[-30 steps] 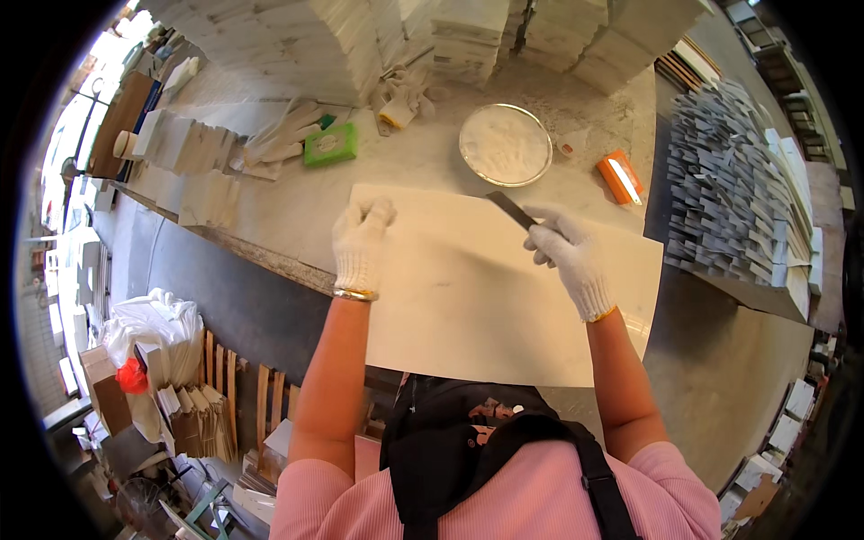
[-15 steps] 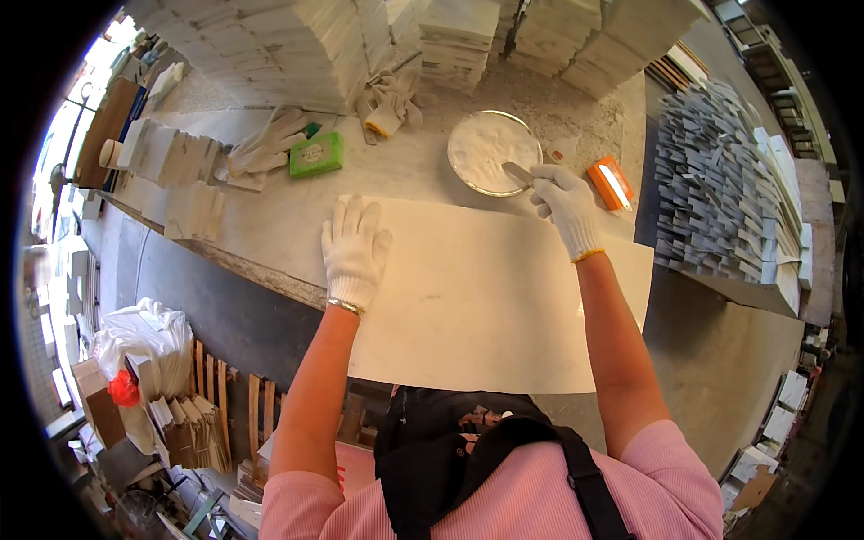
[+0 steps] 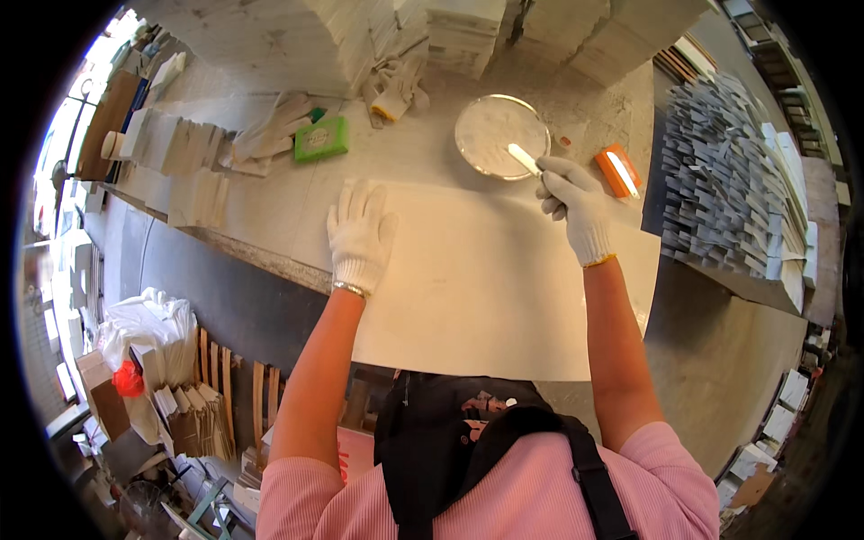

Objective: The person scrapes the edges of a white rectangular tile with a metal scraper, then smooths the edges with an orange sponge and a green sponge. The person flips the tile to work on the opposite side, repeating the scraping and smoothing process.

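Observation:
A large pale stone slab (image 3: 468,297) lies flat in front of me, its near edge against my apron. My left hand (image 3: 360,232), in a white knit glove, rests flat with fingers spread on the slab's left part. Gloved as well, my right hand (image 3: 574,200) is closed around a putty knife (image 3: 524,160). White paste seems to coat the blade, which points up and left over the near rim of a round bowl (image 3: 541,162). White paste or powder (image 3: 495,130) fills that bowl. The knife's handle is mostly hidden in my fingers.
A green box (image 3: 321,139) and loose work gloves (image 3: 396,88) lie beyond the slab, an orange box (image 3: 618,171) right of the bowl. Tall stacks of stone tiles (image 3: 270,40) line the back. Many grey strips (image 3: 720,180) are piled at right. A white plastic bag (image 3: 153,328) sits lower left.
My right hand has drawn the putty knife slightly back from the paste, and its blade now looks white. The whole view has shifted a little; my left hand stays on the slab.

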